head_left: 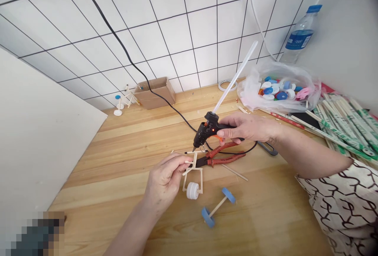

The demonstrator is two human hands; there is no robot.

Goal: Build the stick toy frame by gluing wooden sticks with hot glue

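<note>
Twelve o'clock facing the wall (203, 51), tabletop (97, 193) layout around the stick frame (194, 168) in the left hand (165, 177): glue gun (206, 132) in the right hand (242, 128) at one, pliers (227, 160) at three, axle (218, 206) at five. Farther out, a second stick model (118, 112) stands at ten, a box (158, 95) at eleven, a tape roll (219, 86) at one. A bag (248, 90) of caps (282, 95) sits at two, before a bottle (299, 39); stick bundles (342, 120) lie toward three.

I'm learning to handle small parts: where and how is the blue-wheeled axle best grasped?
Probably by the bare middle of its slim stick, pinched from above and the near side. The blue wheels stand on edge at both ends, seeming to keep the stick off the table, while the white-wheeled frame is on the far side.
</note>
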